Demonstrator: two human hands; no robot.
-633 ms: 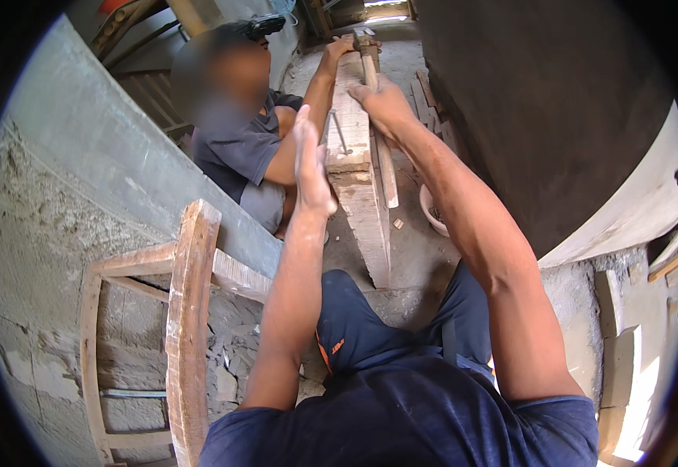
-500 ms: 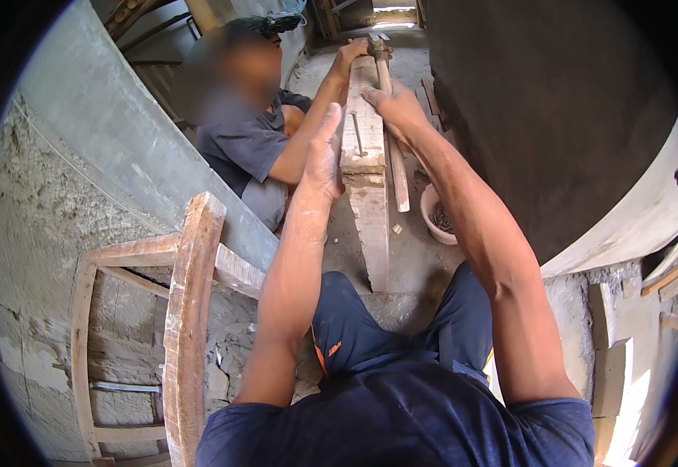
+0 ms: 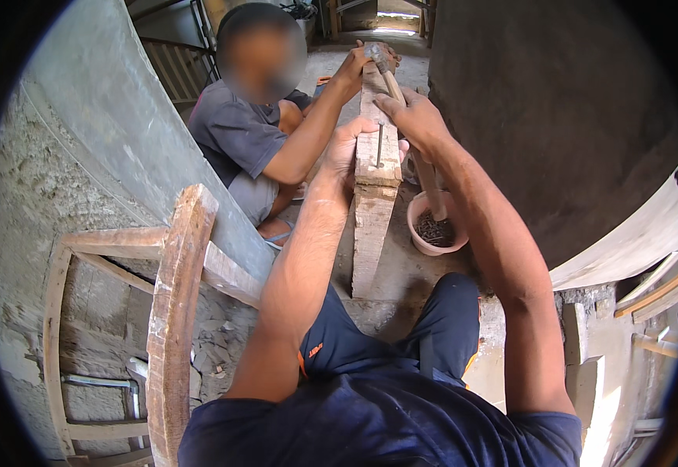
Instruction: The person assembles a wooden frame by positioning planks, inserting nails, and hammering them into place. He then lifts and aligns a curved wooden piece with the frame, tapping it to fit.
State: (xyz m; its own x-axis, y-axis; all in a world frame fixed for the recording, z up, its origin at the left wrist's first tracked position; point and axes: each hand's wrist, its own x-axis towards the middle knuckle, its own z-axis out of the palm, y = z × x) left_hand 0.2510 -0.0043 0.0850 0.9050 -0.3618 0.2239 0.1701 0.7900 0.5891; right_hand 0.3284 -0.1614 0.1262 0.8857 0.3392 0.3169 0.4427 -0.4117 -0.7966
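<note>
A rough, whitish timber (image 3: pixel 370 165) stretches away from me between my arms, with another wooden length (image 3: pixel 372 241) angling down below its near end. One long nail (image 3: pixel 379 148) sticks up from the timber near that end. My left hand (image 3: pixel 345 152) wraps around the timber from the left, its thumb on top beside the nail and fingertips showing on the right side. In my right hand (image 3: pixel 418 118) is a hammer (image 3: pixel 395 87), its head at the timber's far end and its handle hanging down on the right. A co-worker's hand (image 3: pixel 351 71) touches the far end.
A co-worker (image 3: pixel 238 132) crouches at the left of the timber. Below the hammer handle stands a pink bucket (image 3: pixel 431 249) of nails. A wooden frame (image 3: pixel 175 311) leans at my left near a grey panel (image 3: pixel 137 140). A large dark surface (image 3: pixel 549 132) rises on the right.
My left hand has gone from lying flat along the timber's side to gripping around it. The hammer has tilted, its handle end now over the bucket. The view has shifted slightly.
</note>
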